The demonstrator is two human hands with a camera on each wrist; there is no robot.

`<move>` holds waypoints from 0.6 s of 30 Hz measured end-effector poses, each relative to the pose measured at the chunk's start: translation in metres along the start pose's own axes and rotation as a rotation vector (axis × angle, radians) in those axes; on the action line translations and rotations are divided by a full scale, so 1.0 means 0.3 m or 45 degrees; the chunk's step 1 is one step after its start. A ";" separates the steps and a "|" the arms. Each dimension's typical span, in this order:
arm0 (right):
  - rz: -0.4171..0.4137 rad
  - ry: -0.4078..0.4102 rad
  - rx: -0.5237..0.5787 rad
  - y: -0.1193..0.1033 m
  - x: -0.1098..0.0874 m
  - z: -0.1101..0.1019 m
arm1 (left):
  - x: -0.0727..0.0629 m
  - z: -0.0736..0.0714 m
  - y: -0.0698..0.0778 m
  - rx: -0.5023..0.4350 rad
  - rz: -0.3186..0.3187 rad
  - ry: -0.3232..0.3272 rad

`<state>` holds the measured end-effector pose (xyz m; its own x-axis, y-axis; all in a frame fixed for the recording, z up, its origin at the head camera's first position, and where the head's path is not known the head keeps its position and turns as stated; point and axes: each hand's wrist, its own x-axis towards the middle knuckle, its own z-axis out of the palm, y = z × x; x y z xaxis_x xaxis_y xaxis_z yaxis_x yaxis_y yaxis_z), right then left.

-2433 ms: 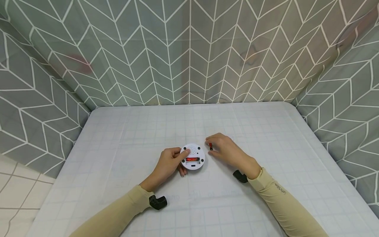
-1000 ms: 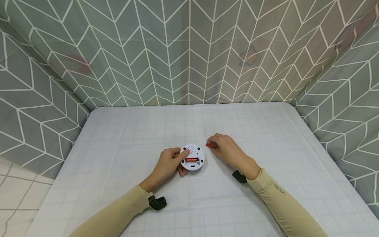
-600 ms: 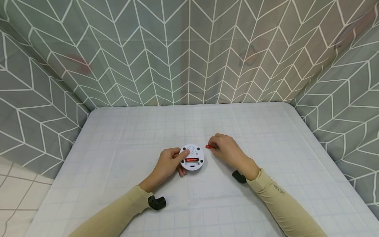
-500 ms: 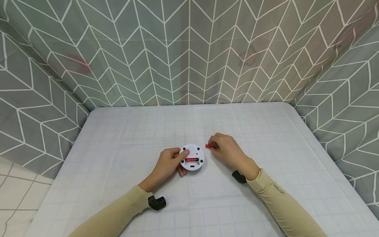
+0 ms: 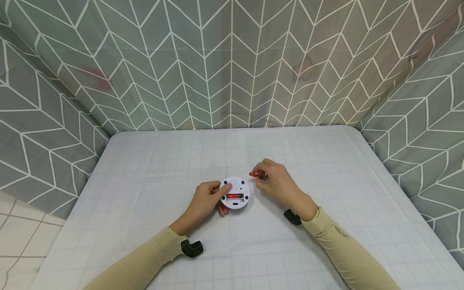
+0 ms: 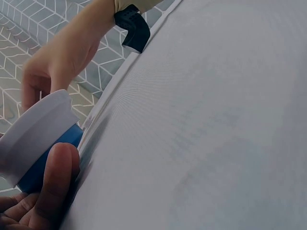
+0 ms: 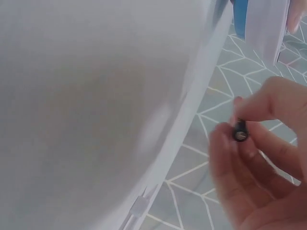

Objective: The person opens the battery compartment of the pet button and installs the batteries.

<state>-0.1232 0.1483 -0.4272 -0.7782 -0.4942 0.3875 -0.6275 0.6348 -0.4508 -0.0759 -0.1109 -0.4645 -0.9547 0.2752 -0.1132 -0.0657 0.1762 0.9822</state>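
Observation:
A round white device (image 5: 239, 186) with speaker holes and several dark feet lies bottom up in my left hand (image 5: 207, 198). The thumb presses on its underside, and fingers curl beneath. In its uncovered battery bay sits a red battery (image 5: 235, 196). The left wrist view shows the blue lower part (image 6: 36, 173) of the device against my fingers. Just right of the device, my right hand (image 5: 277, 181) pinches a second red battery (image 5: 252, 175), its red end towards the left. The right wrist view shows the battery's dark end (image 7: 241, 132) between thumb and fingers.
A white cloth with a faint grid covers the table (image 5: 174, 153). Patterned grey curtains (image 5: 232, 72) hang behind it and at both sides. Each wrist wears a black camera mount (image 5: 192, 248). Tiled floor (image 5: 25, 225) shows at the left.
The battery in my right hand has turned from upright to lying sideways, its red end pointing left. That hand has lately risen slightly towards the far side. My left hand and the device stay put.

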 end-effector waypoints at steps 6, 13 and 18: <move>-0.115 0.048 0.094 -0.017 0.000 -0.001 | 0.000 -0.001 -0.002 0.001 0.003 -0.001; -0.224 0.045 0.194 -0.053 -0.001 -0.006 | -0.002 -0.001 -0.001 0.002 0.019 -0.006; -0.259 -0.006 0.203 -0.067 0.000 -0.008 | -0.001 -0.001 -0.002 0.005 0.033 -0.013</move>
<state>-0.1106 0.1370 -0.4163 -0.6357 -0.6051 0.4793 -0.7664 0.4206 -0.4856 -0.0757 -0.1115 -0.4650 -0.9530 0.2895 -0.0894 -0.0399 0.1727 0.9842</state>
